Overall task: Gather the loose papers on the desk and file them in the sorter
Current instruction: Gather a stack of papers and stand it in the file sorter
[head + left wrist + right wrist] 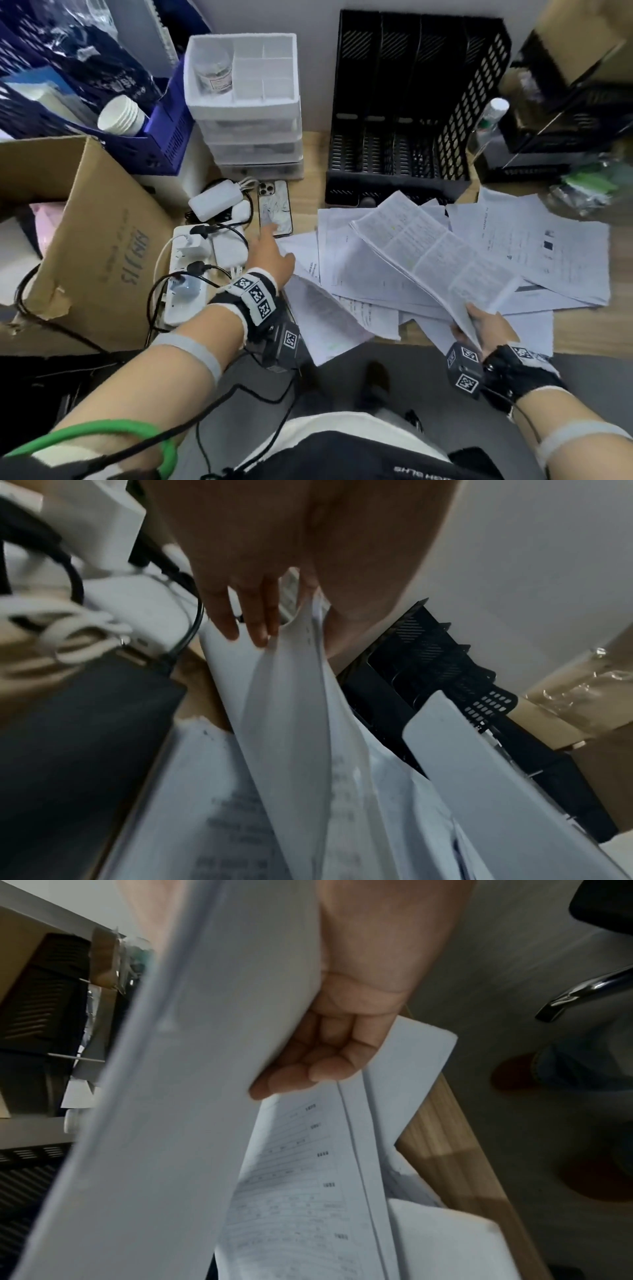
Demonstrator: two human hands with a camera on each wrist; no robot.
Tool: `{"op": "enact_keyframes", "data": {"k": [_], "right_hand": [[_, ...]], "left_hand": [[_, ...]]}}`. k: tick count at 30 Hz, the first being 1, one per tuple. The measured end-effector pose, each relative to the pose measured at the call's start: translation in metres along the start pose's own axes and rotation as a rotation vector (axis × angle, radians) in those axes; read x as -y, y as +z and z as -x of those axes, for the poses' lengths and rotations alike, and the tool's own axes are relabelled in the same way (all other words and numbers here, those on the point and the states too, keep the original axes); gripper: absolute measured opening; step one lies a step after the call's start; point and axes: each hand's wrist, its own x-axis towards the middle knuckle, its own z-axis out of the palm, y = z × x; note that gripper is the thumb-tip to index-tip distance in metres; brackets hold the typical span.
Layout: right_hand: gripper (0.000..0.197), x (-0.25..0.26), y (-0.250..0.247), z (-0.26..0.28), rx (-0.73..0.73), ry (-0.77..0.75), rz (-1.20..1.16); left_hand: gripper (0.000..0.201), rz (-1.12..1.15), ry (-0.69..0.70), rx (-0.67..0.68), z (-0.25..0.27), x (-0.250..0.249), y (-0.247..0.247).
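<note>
A black mesh sorter [400,113] with several upright slots stands at the back of the desk, also visible as the sorter [428,653] past my left hand. Loose printed papers [534,253] lie spread in front of it, some overhanging the front edge. My right hand [479,323] grips the near end of a thick stack of sheets [428,253], lifted above the pile; its fingers [308,1069] curl under the stack [171,1096]. My left hand [274,251] is at the pile's left edge, where thumb and fingers [246,620] pinch the edge of some sheets [291,723].
A phone [275,209], a white charger [215,205] and a power strip [186,267] with cables lie just left of the papers. A cardboard box [68,222] stands further left, a white drawer unit [246,102] behind. A bottle [493,113] and black trays [561,130] crowd the right.
</note>
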Motion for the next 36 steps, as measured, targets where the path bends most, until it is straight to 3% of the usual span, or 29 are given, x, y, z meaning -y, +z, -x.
{"op": "enact_keyframes", "data": {"k": [3, 6, 10, 13, 16, 18, 21, 22, 24, 26, 28, 31, 33, 36], "right_hand": [[0.048, -0.003, 0.005, 0.006, 0.004, -0.041, 0.083], [0.050, -0.009, 0.010, 0.009, 0.009, -0.058, 0.125], [0.047, -0.006, 0.024, 0.027, 0.074, -0.097, 0.202], [0.037, -0.007, 0.040, 0.044, 0.203, -0.063, 0.134], [0.042, -0.009, 0.056, 0.050, 0.293, 0.000, 0.101], [0.042, -0.007, 0.071, 0.051, 0.338, 0.027, 0.163], [0.040, -0.006, 0.091, 0.047, 0.418, 0.087, 0.281], [0.039, -0.005, 0.095, 0.044, 0.428, 0.102, 0.288], [0.038, -0.004, 0.101, 0.040, 0.430, 0.122, 0.305], [0.035, -0.002, 0.105, 0.035, 0.439, 0.136, 0.299], [0.032, -0.002, 0.106, 0.034, 0.459, 0.141, 0.313], [0.032, -0.002, 0.103, 0.031, 0.488, 0.142, 0.346], [0.033, 0.000, 0.101, 0.028, 0.491, 0.139, 0.349], [0.030, 0.004, 0.097, 0.023, 0.476, 0.119, 0.345]], "left_hand": [[0.070, 0.011, -0.086, 0.159, -0.004, 0.003, -0.004], [0.064, 0.056, -0.205, 0.253, 0.000, 0.008, 0.002], [0.069, 0.005, -0.166, 0.098, 0.008, 0.031, 0.006], [0.071, 0.208, -0.239, -0.008, 0.013, 0.050, 0.003], [0.053, 0.377, -0.311, -0.032, 0.023, 0.059, -0.002], [0.040, 0.561, -0.358, 0.055, 0.035, 0.065, 0.001], [0.066, 0.695, -0.441, 0.123, 0.058, 0.082, 0.015], [0.064, 0.729, -0.448, 0.130, 0.067, 0.087, 0.021], [0.037, 0.829, -0.425, 0.221, 0.087, 0.093, 0.036], [0.033, 0.744, -0.354, 0.334, 0.103, 0.097, 0.053], [0.039, 0.576, -0.304, 0.318, 0.107, 0.103, 0.066], [0.025, 0.076, -0.267, 0.284, 0.098, 0.090, 0.073], [0.035, -0.284, -0.294, 0.365, 0.092, 0.075, 0.076], [0.055, -0.425, -0.325, 0.447, 0.086, 0.063, 0.086]]}}
